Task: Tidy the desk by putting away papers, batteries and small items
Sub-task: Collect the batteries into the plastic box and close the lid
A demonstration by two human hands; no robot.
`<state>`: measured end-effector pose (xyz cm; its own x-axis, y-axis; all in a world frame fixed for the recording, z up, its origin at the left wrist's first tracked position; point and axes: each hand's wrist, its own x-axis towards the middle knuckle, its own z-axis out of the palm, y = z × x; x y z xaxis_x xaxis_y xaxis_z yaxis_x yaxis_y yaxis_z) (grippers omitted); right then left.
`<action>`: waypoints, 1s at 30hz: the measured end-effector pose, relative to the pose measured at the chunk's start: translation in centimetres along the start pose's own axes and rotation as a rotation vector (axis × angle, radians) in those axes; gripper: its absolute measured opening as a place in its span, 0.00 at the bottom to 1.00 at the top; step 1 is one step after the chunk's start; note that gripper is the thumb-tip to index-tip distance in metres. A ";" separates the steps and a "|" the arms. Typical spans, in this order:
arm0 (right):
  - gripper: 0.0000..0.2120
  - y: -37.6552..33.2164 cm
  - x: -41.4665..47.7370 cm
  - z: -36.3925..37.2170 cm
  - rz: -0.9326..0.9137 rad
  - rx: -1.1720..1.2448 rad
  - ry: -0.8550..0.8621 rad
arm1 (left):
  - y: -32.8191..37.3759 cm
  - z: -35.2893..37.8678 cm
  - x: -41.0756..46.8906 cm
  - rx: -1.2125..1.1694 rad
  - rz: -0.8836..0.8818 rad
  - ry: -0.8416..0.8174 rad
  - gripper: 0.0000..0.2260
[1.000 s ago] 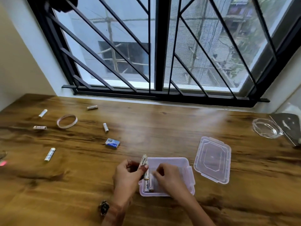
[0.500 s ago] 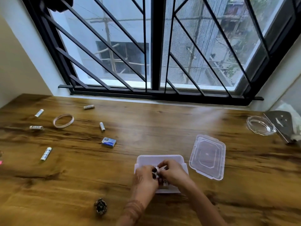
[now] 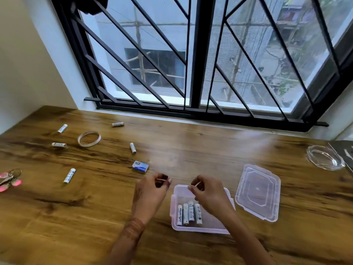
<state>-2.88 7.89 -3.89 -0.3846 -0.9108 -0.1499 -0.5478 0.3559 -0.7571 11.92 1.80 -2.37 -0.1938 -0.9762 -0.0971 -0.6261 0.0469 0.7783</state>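
A clear plastic box (image 3: 174, 222) sits on the wooden desk (image 3: 191, 150) near the front, with several white batteries (image 3: 188, 214) lying side by side in it. My right hand (image 3: 209, 197) hovers over the box's far half, fingers loosely curled, holding nothing. My left hand (image 3: 150, 192) is just left of the box, also loosely curled and empty. Loose batteries lie to the left: one (image 3: 133, 148), another (image 3: 69, 175), a third (image 3: 59, 144), and more farther back. A small blue packet (image 3: 140, 166) lies just beyond my left hand.
The box's clear lid (image 3: 257, 192) lies to its right. A tape ring (image 3: 89, 138) is at the back left, pink-handled items (image 3: 9, 181) at the left edge, a glass dish (image 3: 324, 157) at the far right. A barred window runs behind the desk.
Both hands were down in the box setting batteries in place; now they have lifted out and apart, empty. The batteries lie in a row in the box.
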 end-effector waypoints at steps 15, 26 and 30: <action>0.12 -12.5 14.5 13.1 -0.358 -0.386 -0.081 | -10.5 -10.6 6.2 0.200 -0.255 0.357 0.17; 0.07 -12.8 15.6 17.3 -0.368 -0.515 -0.073 | -15.1 -13.5 11.0 0.425 -0.433 0.388 0.24; 0.05 -13.2 12.8 15.7 -0.340 -0.324 0.010 | -15.4 -13.0 11.9 0.452 -0.465 0.320 0.21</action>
<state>11.11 -11.74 -5.79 -0.1495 -0.9855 0.0801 -0.8469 0.0858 -0.5247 29.08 -13.26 -7.43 0.3556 -0.9275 -0.1156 -0.8546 -0.3727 0.3616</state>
